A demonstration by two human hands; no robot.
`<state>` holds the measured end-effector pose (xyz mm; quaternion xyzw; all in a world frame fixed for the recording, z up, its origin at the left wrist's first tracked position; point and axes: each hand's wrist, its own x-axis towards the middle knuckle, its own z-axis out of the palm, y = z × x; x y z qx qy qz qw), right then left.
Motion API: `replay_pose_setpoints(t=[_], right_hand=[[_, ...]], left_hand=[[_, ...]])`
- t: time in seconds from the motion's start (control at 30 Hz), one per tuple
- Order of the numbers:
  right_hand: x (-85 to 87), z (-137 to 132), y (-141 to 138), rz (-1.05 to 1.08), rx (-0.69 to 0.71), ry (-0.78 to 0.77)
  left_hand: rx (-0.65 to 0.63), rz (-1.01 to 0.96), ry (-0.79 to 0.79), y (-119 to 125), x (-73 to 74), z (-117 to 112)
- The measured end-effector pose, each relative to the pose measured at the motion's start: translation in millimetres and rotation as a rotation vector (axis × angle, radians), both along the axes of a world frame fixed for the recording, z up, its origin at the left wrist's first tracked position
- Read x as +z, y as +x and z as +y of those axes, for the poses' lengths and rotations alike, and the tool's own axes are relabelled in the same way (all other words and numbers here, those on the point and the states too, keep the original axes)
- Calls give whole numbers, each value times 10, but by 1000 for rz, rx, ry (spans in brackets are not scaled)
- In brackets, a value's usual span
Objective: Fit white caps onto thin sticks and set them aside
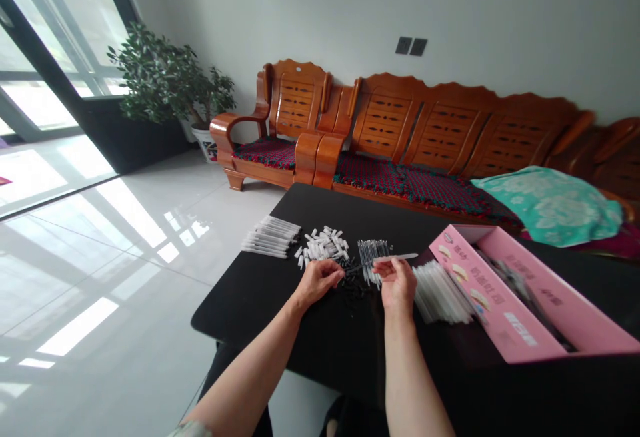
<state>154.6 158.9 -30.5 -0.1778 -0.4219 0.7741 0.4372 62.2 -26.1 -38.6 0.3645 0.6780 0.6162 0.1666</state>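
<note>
In my right hand [399, 284] a white pen barrel [403, 257] lies across the fingers, gripped near its left end. My left hand [320, 280] is closed in a pinch above a heap of small black pen parts [356, 284]; a thin dark stick seems to run from its fingertips toward the barrel, but what it pinches is too small to make out. Between and beyond the hands lies a row of thin clear pen refills [371, 254]. White pen caps [326, 245] are heaped behind my left hand. Right of my right hand lies a stack of translucent white barrels [443, 294].
Several white pens [271, 236] lie in a row at the black table's [250, 297] left edge. A pink cardboard box [500, 300] with dark contents stands on the right. Behind the table are a wooden sofa [445, 124] with a turquoise cloth [555, 204] and a potted plant [165, 77].
</note>
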Motion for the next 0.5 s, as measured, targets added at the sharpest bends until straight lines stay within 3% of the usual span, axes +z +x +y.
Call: replay_pose_setpoints(t=[0.5], right_hand=[[15,-51,18,-44,90,45]], left_hand=[[29,39,-10,-17,-21,3]])
